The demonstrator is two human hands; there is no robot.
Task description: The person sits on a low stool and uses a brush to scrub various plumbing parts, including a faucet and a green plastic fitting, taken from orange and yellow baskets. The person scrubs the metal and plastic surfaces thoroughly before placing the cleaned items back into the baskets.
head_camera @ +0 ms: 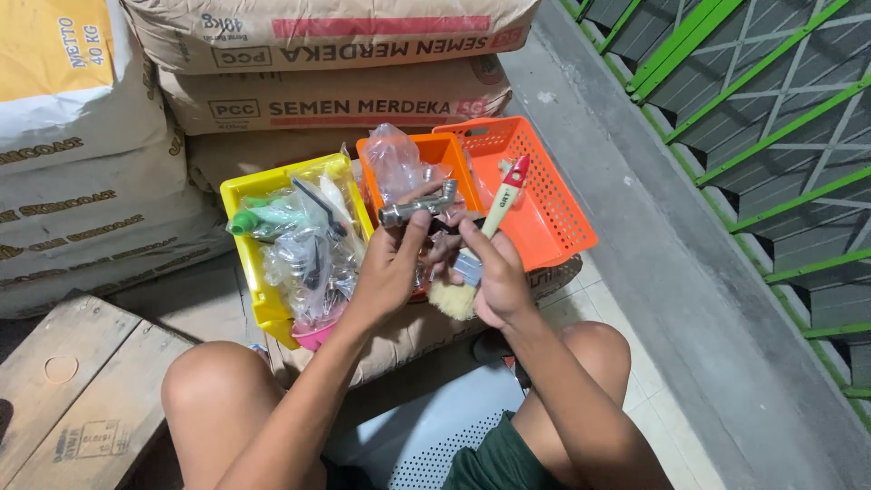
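The left hand [386,268] is raised, its grip clamped on a metal tap [419,207] held level above the orange tray [553,195]. The right hand [497,277] (wrist bent inward) grips a paintbrush [481,245], bristles down, just beside the tap.

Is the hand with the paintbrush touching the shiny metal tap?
Touching: in the head view, the right hand holding the paintbrush has fingertips on the metal tap, which the left hand grips.

Shiny metal tap [419,208]; wooden brush [481,249]; glossy plastic baskets [553,213].

Building-supply storeroom: stacked cement sacks [336,100], bins of plumbing fittings [299,245].
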